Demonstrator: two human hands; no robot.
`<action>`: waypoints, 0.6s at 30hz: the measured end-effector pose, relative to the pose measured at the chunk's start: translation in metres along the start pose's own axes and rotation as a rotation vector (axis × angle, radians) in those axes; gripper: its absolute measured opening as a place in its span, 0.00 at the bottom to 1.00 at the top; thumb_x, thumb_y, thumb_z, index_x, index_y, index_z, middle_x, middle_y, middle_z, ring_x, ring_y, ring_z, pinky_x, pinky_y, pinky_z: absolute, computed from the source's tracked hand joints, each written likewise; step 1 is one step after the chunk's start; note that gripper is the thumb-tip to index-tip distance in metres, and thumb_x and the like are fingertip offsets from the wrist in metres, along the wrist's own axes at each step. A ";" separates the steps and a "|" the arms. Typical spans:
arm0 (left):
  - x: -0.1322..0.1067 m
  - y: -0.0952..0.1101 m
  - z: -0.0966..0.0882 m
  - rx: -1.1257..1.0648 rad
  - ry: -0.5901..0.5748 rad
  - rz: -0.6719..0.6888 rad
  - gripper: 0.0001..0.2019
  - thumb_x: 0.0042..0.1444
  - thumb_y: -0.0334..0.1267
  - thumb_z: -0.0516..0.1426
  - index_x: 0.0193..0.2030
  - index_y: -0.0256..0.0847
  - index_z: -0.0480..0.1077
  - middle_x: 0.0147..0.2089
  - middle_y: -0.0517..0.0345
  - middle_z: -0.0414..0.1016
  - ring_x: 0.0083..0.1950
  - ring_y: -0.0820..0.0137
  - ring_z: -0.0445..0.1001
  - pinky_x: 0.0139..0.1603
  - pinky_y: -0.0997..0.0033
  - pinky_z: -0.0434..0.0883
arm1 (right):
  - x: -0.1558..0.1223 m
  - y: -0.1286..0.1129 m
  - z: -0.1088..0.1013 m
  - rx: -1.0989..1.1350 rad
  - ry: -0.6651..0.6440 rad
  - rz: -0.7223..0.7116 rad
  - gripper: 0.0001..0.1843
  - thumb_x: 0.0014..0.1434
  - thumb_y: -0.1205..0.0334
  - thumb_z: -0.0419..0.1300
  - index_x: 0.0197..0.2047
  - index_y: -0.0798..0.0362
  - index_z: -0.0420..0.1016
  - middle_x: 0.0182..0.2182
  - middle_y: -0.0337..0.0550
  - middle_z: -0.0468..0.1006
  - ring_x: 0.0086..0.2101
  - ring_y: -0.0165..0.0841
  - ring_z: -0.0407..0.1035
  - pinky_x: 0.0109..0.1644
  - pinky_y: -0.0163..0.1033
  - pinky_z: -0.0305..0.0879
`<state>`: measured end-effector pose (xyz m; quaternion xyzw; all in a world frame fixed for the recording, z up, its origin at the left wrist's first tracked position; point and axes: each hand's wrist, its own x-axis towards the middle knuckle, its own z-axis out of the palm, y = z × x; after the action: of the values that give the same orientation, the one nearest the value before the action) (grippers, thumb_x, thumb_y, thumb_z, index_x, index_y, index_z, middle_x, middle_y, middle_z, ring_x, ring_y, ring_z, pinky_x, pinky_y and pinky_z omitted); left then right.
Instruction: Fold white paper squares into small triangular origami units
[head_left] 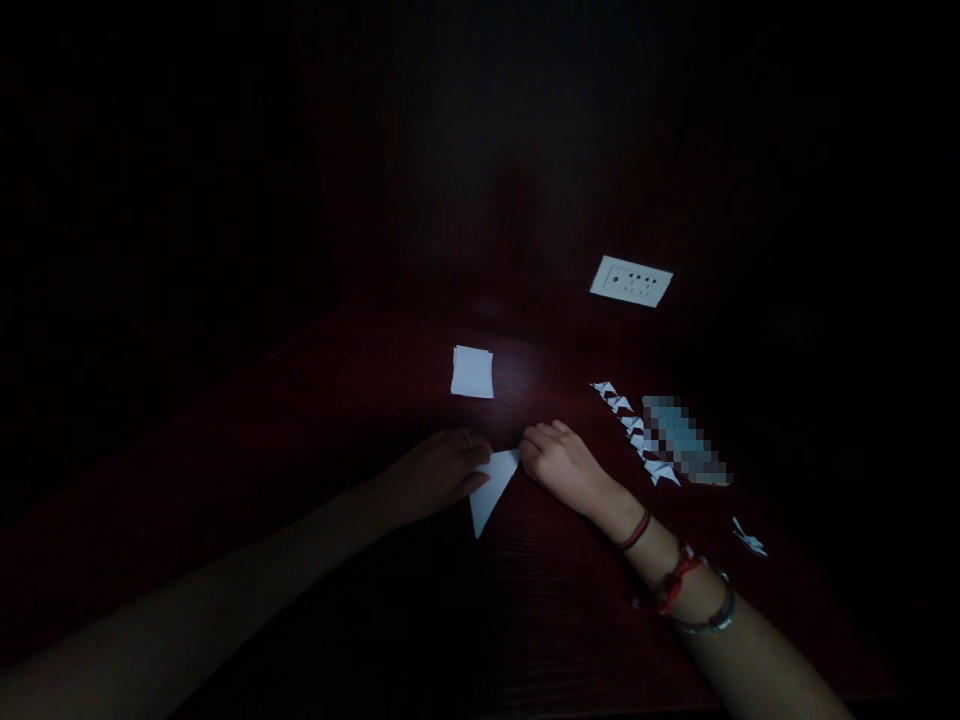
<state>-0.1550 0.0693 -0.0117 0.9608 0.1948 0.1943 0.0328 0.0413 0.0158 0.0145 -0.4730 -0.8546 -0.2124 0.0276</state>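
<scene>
The left hand (pixel 442 468) grasps a paper triangle (pixel 491 490), the right hand's (pixel 561 465) grip at its corner I cannot tell, and a paper stack (pixel 472 372) lies toward the worktop's (pixel 529 372) far edge.

One view from a camera worn on the head, which looked forward and down across a dark red tabletop (pixel 390 375), close enough that left hand (pixel 444 465) and right hand (pixel 564 467) lay near the middle, a wall socket (pixel 631 281) stood farther off, upper right
</scene>
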 end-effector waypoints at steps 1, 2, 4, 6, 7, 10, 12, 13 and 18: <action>0.000 0.000 0.000 -0.005 -0.003 -0.002 0.09 0.56 0.37 0.50 0.42 0.38 0.64 0.44 0.55 0.66 0.45 0.68 0.65 0.47 0.65 0.62 | 0.000 0.002 0.000 0.008 -0.004 0.004 0.06 0.56 0.67 0.51 0.29 0.56 0.67 0.30 0.45 0.69 0.32 0.34 0.62 0.38 0.39 0.53; 0.000 0.001 -0.001 -0.009 -0.008 -0.002 0.08 0.56 0.37 0.50 0.42 0.38 0.64 0.44 0.55 0.66 0.45 0.68 0.65 0.47 0.66 0.62 | 0.000 0.004 0.000 0.026 -0.009 0.013 0.06 0.56 0.67 0.51 0.30 0.56 0.67 0.30 0.46 0.69 0.32 0.34 0.62 0.37 0.39 0.53; -0.001 0.002 -0.004 -0.013 -0.016 -0.006 0.08 0.56 0.36 0.50 0.42 0.39 0.64 0.44 0.56 0.66 0.45 0.68 0.65 0.47 0.66 0.62 | -0.002 0.009 0.000 0.083 -0.017 0.046 0.05 0.55 0.66 0.52 0.30 0.56 0.66 0.29 0.45 0.69 0.31 0.33 0.62 0.37 0.38 0.54; -0.001 0.003 -0.007 -0.013 -0.019 -0.008 0.08 0.56 0.36 0.50 0.42 0.39 0.64 0.44 0.56 0.66 0.45 0.68 0.65 0.47 0.66 0.62 | -0.005 0.015 0.000 0.128 -0.004 0.098 0.06 0.56 0.66 0.50 0.30 0.57 0.66 0.29 0.45 0.68 0.30 0.32 0.62 0.37 0.37 0.54; -0.002 0.004 -0.007 -0.012 -0.021 -0.008 0.08 0.56 0.36 0.51 0.42 0.39 0.64 0.44 0.56 0.66 0.45 0.68 0.64 0.47 0.66 0.61 | -0.006 0.017 0.000 0.141 0.004 0.116 0.06 0.56 0.66 0.49 0.31 0.57 0.66 0.28 0.44 0.68 0.30 0.31 0.62 0.38 0.37 0.54; -0.002 0.003 -0.008 -0.013 -0.023 0.000 0.08 0.56 0.36 0.51 0.42 0.39 0.64 0.43 0.56 0.66 0.46 0.68 0.64 0.47 0.66 0.61 | -0.008 0.018 -0.002 0.208 0.021 0.088 0.08 0.58 0.64 0.48 0.34 0.56 0.66 0.30 0.43 0.68 0.31 0.30 0.63 0.39 0.36 0.54; -0.001 0.002 -0.007 -0.018 -0.016 0.000 0.08 0.56 0.36 0.50 0.42 0.39 0.64 0.44 0.57 0.67 0.46 0.68 0.64 0.48 0.66 0.61 | -0.008 0.017 -0.004 0.260 0.023 0.020 0.09 0.58 0.62 0.48 0.38 0.55 0.66 0.33 0.43 0.68 0.34 0.30 0.63 0.41 0.37 0.54; -0.001 0.001 -0.006 -0.021 -0.010 -0.002 0.08 0.56 0.36 0.50 0.43 0.40 0.64 0.44 0.57 0.67 0.46 0.68 0.64 0.48 0.66 0.61 | -0.008 0.016 -0.004 0.267 0.022 -0.011 0.09 0.58 0.62 0.48 0.39 0.55 0.66 0.34 0.43 0.69 0.35 0.30 0.63 0.42 0.37 0.54; 0.000 0.000 -0.005 -0.051 0.006 -0.001 0.07 0.56 0.35 0.50 0.41 0.40 0.64 0.44 0.57 0.67 0.46 0.69 0.64 0.48 0.66 0.61 | -0.005 0.014 -0.002 0.173 0.013 -0.059 0.10 0.59 0.63 0.47 0.35 0.55 0.69 0.31 0.44 0.70 0.34 0.31 0.63 0.40 0.38 0.53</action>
<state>-0.1565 0.0695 -0.0070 0.9590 0.1902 0.2020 0.0569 0.0552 0.0174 0.0199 -0.4419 -0.8833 -0.1414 0.0677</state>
